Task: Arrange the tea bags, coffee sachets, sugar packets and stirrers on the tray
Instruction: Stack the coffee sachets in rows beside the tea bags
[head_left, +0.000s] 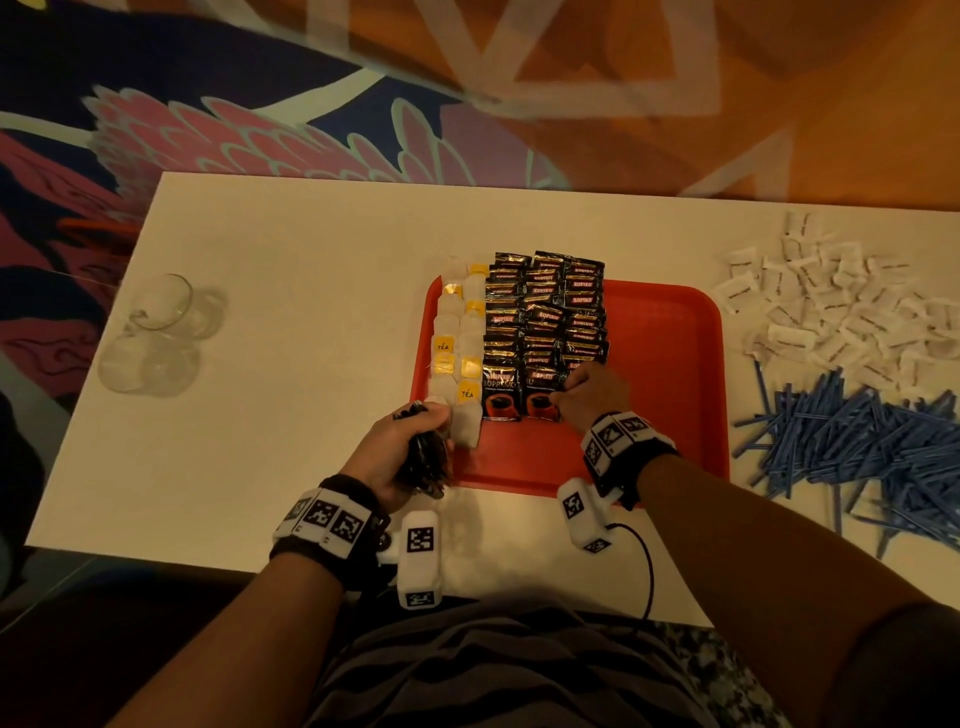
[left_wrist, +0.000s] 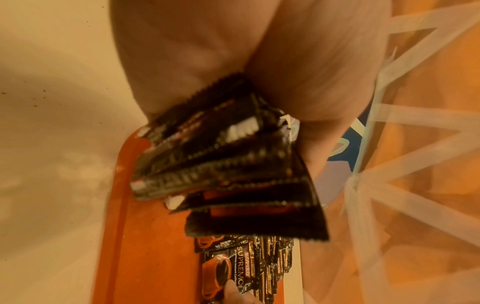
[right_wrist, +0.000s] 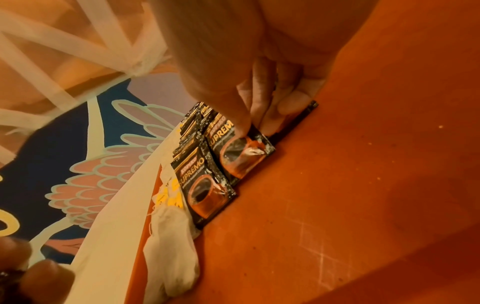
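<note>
Three columns of black coffee sachets (head_left: 545, 332) overlap like shingles down the middle-left of the red tray (head_left: 670, 364), their far ends reaching past its far rim. Just left of them, touching, run two columns of white tea bags (head_left: 457, 343) with yellow tags, along the tray's left edge. The right hand (head_left: 597, 392) rests on the near end of the sachet rows, its fingertips (right_wrist: 262, 115) pinching the nearest sachet of the third column (right_wrist: 293, 121) against the tray floor, beside the front sachet of the middle column (head_left: 543, 405). The left hand (head_left: 410, 447) is clenched round a fanned bundle of spare sachets (left_wrist: 228, 164), held over the tray's near-left corner, close to the nearest tea bag. The right half of the tray is bare red plastic. On the white bench (head_left: 291, 312), to the right of the tray, lies a loose heap of white sugar packets (head_left: 831, 306), and nearer the person a tangled pile of blue stirrers (head_left: 857, 447). Well apart, at the bench's left side, stand clear glass cups (head_left: 156, 338). Both wrists wear black bands with white marker blocks.
</note>
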